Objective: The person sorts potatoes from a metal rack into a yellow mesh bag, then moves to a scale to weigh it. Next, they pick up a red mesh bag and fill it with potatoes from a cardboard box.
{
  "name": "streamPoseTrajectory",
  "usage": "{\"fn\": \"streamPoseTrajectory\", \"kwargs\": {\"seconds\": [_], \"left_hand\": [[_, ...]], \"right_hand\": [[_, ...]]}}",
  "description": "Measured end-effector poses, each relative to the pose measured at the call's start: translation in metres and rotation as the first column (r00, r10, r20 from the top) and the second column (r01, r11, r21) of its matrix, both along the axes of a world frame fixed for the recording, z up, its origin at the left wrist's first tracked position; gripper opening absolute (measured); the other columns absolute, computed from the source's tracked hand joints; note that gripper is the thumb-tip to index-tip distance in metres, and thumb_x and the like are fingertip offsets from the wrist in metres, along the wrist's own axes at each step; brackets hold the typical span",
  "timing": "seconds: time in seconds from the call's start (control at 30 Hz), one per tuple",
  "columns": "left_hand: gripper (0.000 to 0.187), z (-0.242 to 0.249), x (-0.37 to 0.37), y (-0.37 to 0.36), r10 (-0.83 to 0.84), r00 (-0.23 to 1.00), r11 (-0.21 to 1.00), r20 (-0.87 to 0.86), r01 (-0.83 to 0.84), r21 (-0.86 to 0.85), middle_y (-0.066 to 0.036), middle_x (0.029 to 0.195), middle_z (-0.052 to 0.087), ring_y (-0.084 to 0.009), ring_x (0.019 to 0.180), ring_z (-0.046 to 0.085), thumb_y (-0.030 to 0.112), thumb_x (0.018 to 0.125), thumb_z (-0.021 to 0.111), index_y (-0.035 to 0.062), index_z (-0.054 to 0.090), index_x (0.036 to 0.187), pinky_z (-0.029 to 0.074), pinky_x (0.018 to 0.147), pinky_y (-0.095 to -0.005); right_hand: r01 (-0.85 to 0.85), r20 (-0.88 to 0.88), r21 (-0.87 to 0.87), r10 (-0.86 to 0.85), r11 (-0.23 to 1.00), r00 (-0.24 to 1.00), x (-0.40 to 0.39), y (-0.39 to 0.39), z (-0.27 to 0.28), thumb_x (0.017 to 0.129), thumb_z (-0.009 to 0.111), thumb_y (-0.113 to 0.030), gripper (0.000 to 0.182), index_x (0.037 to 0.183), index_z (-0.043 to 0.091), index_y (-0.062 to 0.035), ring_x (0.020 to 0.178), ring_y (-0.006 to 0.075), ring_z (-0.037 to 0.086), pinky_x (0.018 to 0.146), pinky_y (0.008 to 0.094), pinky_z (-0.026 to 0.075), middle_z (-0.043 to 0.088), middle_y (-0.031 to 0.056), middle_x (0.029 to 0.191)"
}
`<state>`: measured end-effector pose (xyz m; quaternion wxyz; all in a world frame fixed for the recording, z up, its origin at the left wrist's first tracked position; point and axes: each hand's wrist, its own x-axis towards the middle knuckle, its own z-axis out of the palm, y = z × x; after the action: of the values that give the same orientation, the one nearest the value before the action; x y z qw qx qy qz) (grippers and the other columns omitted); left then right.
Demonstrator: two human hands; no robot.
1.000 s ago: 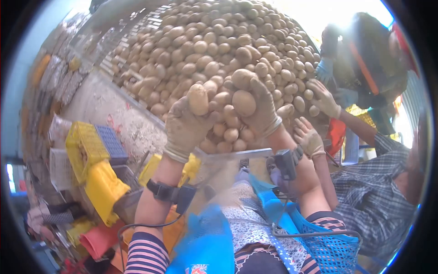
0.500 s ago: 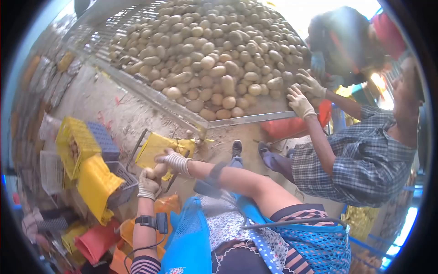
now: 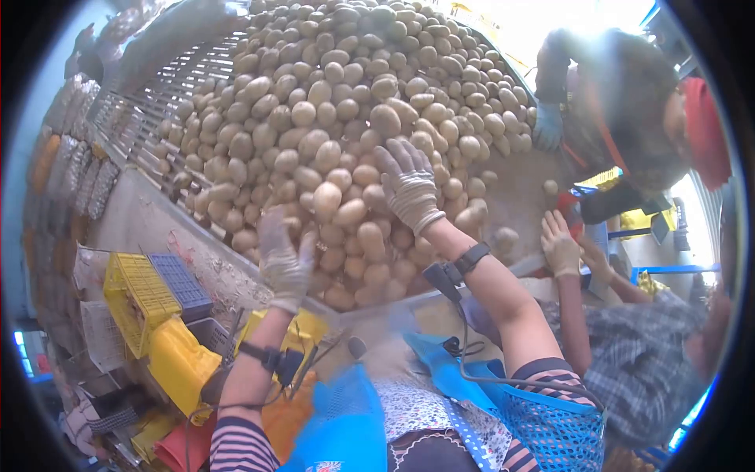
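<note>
A large heap of potatoes point(image 3: 346, 211) covers the slatted sorting table point(image 3: 161, 130). My right hand point(image 3: 412, 185), in a pale knitted glove, lies on the near part of the heap with its fingers stretched out. My left hand point(image 3: 286, 263), gloved too, is at the heap's near left side, thumb apart from the fingers. Motion blurs it somewhat, but no potato shows in its grasp. Each wrist wears a dark strap with a small cabled box.
Yellow crate point(image 3: 135, 303), blue crate point(image 3: 181, 285) and yellow sack point(image 3: 179, 363) stand lower left. A plaid-shirted person point(image 3: 637, 362) works at my right with gloved hands at the table edge. Another person in a blue glove point(image 3: 548, 126) bends over the far right side.
Both my hands have gone from above the yellow container at lower left up to the heap. The potatoes held before are no longer in my hands. The plaid-shirted person's hands have shifted right and down.
</note>
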<state>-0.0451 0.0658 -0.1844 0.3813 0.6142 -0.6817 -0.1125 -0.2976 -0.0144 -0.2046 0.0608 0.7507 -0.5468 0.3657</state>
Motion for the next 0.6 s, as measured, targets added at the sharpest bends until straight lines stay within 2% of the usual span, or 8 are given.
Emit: {"fn": "streamPoseTrajectory", "kwargs": {"seconds": [0.17, 0.2, 0.23, 0.37, 0.5, 0.53, 0.57, 0.6], "left_hand": [[0.059, 0.006, -0.078, -0.106, -0.124, 0.91, 0.991, -0.396, 0.136, 0.004, -0.02, 0.126, 0.047, -0.0338, 0.119, 0.043, 0.022, 0.077, 0.064, -0.0007, 0.044, 0.128, 0.031, 0.102, -0.0429], [0.056, 0.02, -0.106, -0.108, -0.156, 0.911, 0.984, -0.382, 0.177, 0.021, -0.021, 0.121, 0.051, -0.0354, 0.114, 0.048, 0.028, 0.076, 0.065, -0.0004, 0.05, 0.122, 0.034, 0.098, -0.0433], [0.056, 0.017, -0.125, -0.12, -0.249, 0.956, 0.961, 0.154, 0.264, -0.086, -0.022, 0.121, 0.053, -0.037, 0.11, 0.05, 0.031, 0.074, 0.066, -0.0006, 0.053, 0.117, 0.036, 0.096, -0.0428], [0.062, 0.003, -0.195, -0.138, -0.251, 0.933, 0.957, -0.257, 0.279, 0.08, -0.023, 0.134, 0.041, -0.0402, 0.111, 0.047, 0.027, 0.074, 0.065, 0.0011, 0.044, 0.126, 0.038, 0.095, -0.0469], [0.048, 0.006, -0.198, -0.112, -0.439, 0.899, 0.895, -0.009, 0.438, 0.084, -0.02, 0.116, 0.053, -0.0347, 0.106, 0.052, 0.021, 0.076, 0.067, 0.0035, 0.051, 0.118, 0.042, 0.091, -0.0422], [0.042, 0.021, -0.182, -0.113, -0.449, 0.882, 0.888, 0.147, 0.458, -0.04, -0.016, 0.114, 0.055, -0.0297, 0.1, 0.057, 0.02, 0.082, 0.064, 0.0013, 0.05, 0.118, 0.047, 0.083, -0.0406], [0.036, 0.014, -0.168, -0.124, -0.314, 0.87, 0.901, -0.38, 0.399, 0.17, -0.012, 0.11, 0.057, -0.0218, 0.097, 0.058, 0.013, 0.085, 0.06, 0.0038, 0.052, 0.119, 0.049, 0.081, -0.0339], [0.033, 0.006, -0.147, -0.134, 0.024, 0.676, 0.822, -0.737, 0.406, 0.4, -0.007, 0.107, 0.058, -0.014, 0.094, 0.058, 0.007, 0.088, 0.056, 0.0063, 0.054, 0.121, 0.05, 0.078, -0.0271]], "right_hand": [[-0.059, -0.191, 0.079, 0.073, 0.995, 0.979, 0.001, -0.091, 0.006, 0.074, 0.061, -0.02, 0.036, 0.11, 0.06, -0.0167, 0.126, 0.0333, 0.038, 0.098, 0.0513, 0.033, 0.045, 0.0113, 0.132], [-0.073, -0.288, 0.144, 0.112, 0.987, 0.951, -0.004, -0.103, 0.005, 0.073, 0.062, -0.022, 0.031, 0.103, 0.063, -0.0157, 0.123, 0.0332, 0.04, 0.096, 0.0509, 0.034, 0.046, 0.0106, 0.129], [-0.121, -0.322, 0.145, 0.162, 0.982, 0.933, -0.013, -0.111, 0.014, 0.07, 0.064, -0.025, 0.026, 0.093, 0.064, -0.0133, 0.116, 0.032, 0.045, 0.091, 0.047, 0.038, 0.05, 0.0103, 0.12], [-0.273, -0.221, 0.145, 0.3, 0.951, 0.928, -0.058, -0.14, 0.028, 0.07, 0.061, -0.017, 0.027, 0.097, 0.062, -0.0128, 0.104, 0.0299, 0.049, 0.086, 0.0419, 0.043, 0.049, 0.0093, 0.116], [-0.216, -0.142, 0.211, 0.249, 0.953, 0.958, -0.108, -0.155, 0.033, 0.08, 0.059, -0.014, 0.024, 0.103, 0.059, -0.0094, 0.093, 0.0298, 0.054, 0.083, 0.0425, 0.045, 0.052, 0.0098, 0.107], [-0.409, 0.525, 0.349, 0.186, 0.843, 0.83, -0.113, -0.155, 0.027, 0.083, 0.058, -0.017, 0.023, 0.106, 0.058, -0.0091, 0.092, 0.0282, 0.055, 0.083, 0.0418, 0.045, 0.053, 0.0085, 0.106], [-0.598, 0.928, 0.311, -0.099, 0.738, 0.36, -0.135, -0.152, 0.023, 0.087, 0.057, -0.019, 0.023, 0.108, 0.057, -0.0088, 0.09, 0.0266, 0.056, 0.084, 0.0412, 0.045, 0.053, 0.0071, 0.105], [-0.582, 0.926, 0.314, -0.106, 0.75, 0.362, -0.14, -0.152, 0.014, 0.087, 0.057, -0.019, 0.023, 0.108, 0.057, -0.0088, 0.09, 0.0266, 0.056, 0.084, 0.0412, 0.045, 0.053, 0.0071, 0.105]]}}
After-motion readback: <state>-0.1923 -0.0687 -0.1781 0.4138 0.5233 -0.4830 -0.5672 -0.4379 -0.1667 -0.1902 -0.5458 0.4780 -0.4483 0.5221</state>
